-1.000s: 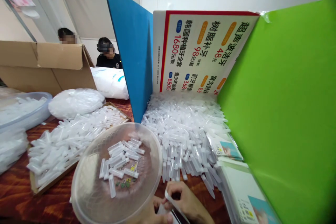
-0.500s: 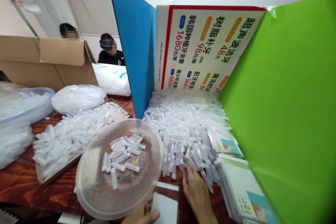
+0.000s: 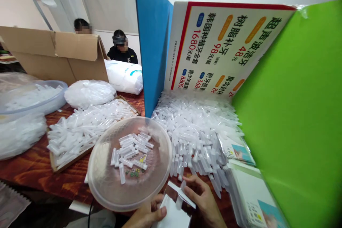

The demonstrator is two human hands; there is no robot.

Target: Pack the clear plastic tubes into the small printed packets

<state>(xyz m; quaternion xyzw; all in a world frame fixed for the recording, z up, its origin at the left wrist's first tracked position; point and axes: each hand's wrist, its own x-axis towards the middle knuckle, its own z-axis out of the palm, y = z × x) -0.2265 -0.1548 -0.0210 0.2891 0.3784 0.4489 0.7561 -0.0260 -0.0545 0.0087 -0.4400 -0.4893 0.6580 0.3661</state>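
My right hand [image 3: 204, 201] is at the table's front edge, fingers pinched on a clear plastic tube [image 3: 179, 199] and a thin white strip [image 3: 181, 194]. My left hand [image 3: 146, 215] sits just left of it, fingers closed on a white sheet [image 3: 173, 217]. Directly above the hands lies a big heap of clear tubes [image 3: 197, 128]. A round clear plastic lid [image 3: 107, 181] holding several capped tubes rests just left of my hands.
Blue [image 3: 153, 39], printed [image 3: 227, 46] and green [image 3: 294, 107] boards wall in the heap. A stack of leaflets [image 3: 251, 192] lies at right. A cardboard tray of tubes [image 3: 85, 128], a plastic bag [image 3: 89, 92], a basin [image 3: 32, 96] and a cardboard box [image 3: 58, 53] stand left. Two people sit behind.
My right hand reached into the heap's front edge, then drew back holding a tube and the strip. The left hand shifted up onto the white sheet. The view swung left.
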